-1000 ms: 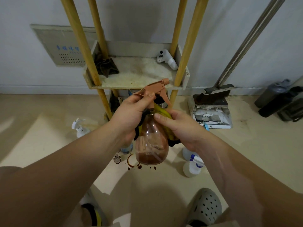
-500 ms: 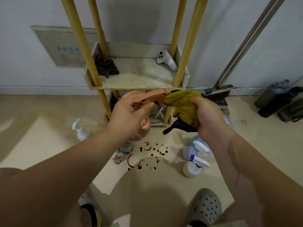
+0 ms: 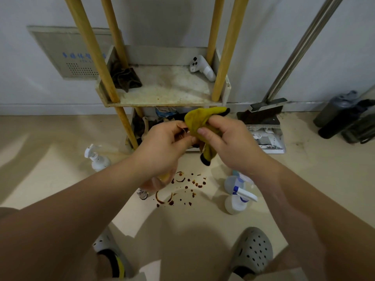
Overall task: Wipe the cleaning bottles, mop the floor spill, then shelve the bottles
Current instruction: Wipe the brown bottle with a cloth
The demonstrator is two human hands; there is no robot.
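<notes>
My left hand point(image 3: 164, 147) grips the brown spray bottle point(image 3: 156, 182) by its top; the bottle's body shows only a little below my wrist. My right hand point(image 3: 227, 142) holds a yellow cloth point(image 3: 199, 120) with dark edges, pressed against the bottle's nozzle between my hands. On the floor below lies a brown spill point(image 3: 180, 189) of drops and rings. Two clear spray bottles with white-blue triggers point(image 3: 237, 199) stand right of the spill. A white pump bottle point(image 3: 97, 159) stands left. The shelf point(image 3: 162, 102) stands straight ahead.
The shelf has yellow wooden posts, a dark rag point(image 3: 125, 78) and a white controller point(image 3: 202, 68) on its tray. A dustpan and broom point(image 3: 263, 126) lean at the right wall. Dark bottles point(image 3: 341, 112) lie far right. My two feet in grey clogs point(image 3: 251, 252) stand near the spill.
The brown bottle has tipped from upright in front of me to low under my left hand. My right hand brought the yellow cloth off the bottle's body up to its nozzle.
</notes>
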